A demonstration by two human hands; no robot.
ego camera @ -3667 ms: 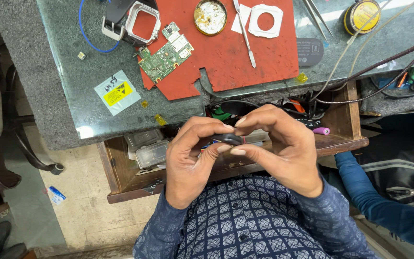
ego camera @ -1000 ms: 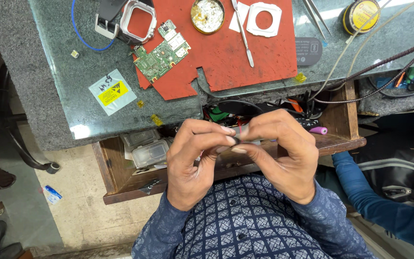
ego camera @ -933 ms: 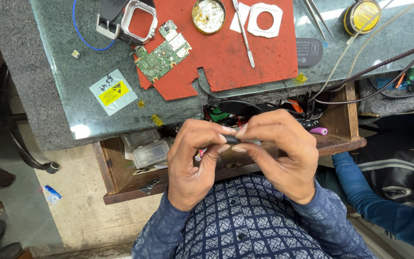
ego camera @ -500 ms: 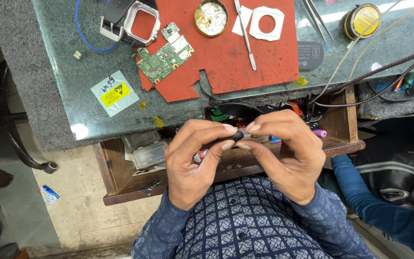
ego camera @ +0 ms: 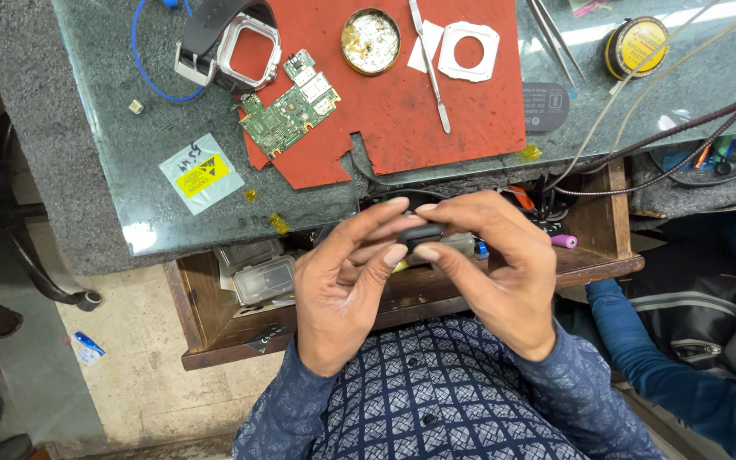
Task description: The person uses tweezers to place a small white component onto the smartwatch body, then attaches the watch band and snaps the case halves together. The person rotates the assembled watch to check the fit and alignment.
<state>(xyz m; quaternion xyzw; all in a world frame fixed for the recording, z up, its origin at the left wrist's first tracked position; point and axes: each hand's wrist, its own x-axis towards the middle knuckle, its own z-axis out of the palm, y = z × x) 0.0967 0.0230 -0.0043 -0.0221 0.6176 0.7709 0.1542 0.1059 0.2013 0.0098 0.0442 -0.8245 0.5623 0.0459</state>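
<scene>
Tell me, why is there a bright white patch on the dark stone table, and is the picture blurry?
In the head view, glare from a light above whitens the polished dark green stone tabletop near its front edge; the red rubber mat and green circuit board look sharp, and the picture is evenly lit without strong shadows.

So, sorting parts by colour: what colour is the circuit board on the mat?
Green, seen in the head view: circuit board.

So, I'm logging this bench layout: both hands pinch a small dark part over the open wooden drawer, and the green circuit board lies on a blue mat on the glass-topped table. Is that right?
Not quite: the mat under the green circuit board is red, not blue, as the head view shows. The rest stands: the left hand and right hand pinch the small dark part over the open wooden drawer.
</scene>
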